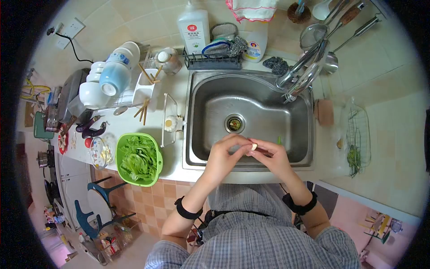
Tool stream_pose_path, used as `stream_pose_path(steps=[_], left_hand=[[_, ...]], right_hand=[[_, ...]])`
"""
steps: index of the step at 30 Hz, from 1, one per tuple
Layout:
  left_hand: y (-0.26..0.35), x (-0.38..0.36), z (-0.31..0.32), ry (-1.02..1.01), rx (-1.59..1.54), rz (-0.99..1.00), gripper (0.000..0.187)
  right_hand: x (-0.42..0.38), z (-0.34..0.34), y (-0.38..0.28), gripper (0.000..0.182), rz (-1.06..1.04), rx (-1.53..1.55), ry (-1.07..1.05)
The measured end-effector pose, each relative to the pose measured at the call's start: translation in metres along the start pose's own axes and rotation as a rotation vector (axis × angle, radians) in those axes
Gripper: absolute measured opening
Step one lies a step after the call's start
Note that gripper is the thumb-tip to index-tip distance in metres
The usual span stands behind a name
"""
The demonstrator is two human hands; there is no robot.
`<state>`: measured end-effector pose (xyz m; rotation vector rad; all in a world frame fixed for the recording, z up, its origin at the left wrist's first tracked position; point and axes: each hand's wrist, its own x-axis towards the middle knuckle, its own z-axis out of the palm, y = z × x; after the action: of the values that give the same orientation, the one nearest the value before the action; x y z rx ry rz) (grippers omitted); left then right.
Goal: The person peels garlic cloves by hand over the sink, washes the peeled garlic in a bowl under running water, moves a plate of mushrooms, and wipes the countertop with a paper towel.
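Note:
Over the front part of the steel sink (pixel 191 134), my left hand (pixel 227 151) and my right hand (pixel 271 155) meet with bent fingers. A small pale garlic clove (pixel 254 146) is pinched between their fingertips, and both hands touch it. Part of it is hidden by the fingers. Behind my hands lies the drain (pixel 234 123), with some scraps in it. A green bit of leaf (pixel 279 140) sticks up just beyond my right hand.
Left of the sink stand a green basket (pixel 158 168) of leafy greens, a glass bowl (pixel 93 157) with pale pieces, eggplants (pixel 95 130) and a dish rack with bowls (pixel 115 80). The faucet (pixel 302 85) rises at back right. A container with green onions (pixel 354 157) sits right.

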<state>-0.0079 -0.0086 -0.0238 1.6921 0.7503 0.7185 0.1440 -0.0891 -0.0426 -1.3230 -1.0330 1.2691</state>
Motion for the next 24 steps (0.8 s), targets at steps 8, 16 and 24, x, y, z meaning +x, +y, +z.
stream_pose_path(steps=[8,16,24], left_hand=[[0.011,0.002,0.017,0.054,0.071,0.020,0.010],[0.033,0.006,0.035,0.117,0.220,0.127,0.015],[0.038,0.005,0.039,0.093,0.247,0.100,0.015]], right_hand=[[-0.001,-0.024,-0.006,0.037,0.026,0.177,-0.118],[-0.003,-0.036,-0.015,0.037,-0.171,-0.104,-0.083],[-0.003,-0.039,-0.012,0.037,-0.383,-0.327,-0.032]])
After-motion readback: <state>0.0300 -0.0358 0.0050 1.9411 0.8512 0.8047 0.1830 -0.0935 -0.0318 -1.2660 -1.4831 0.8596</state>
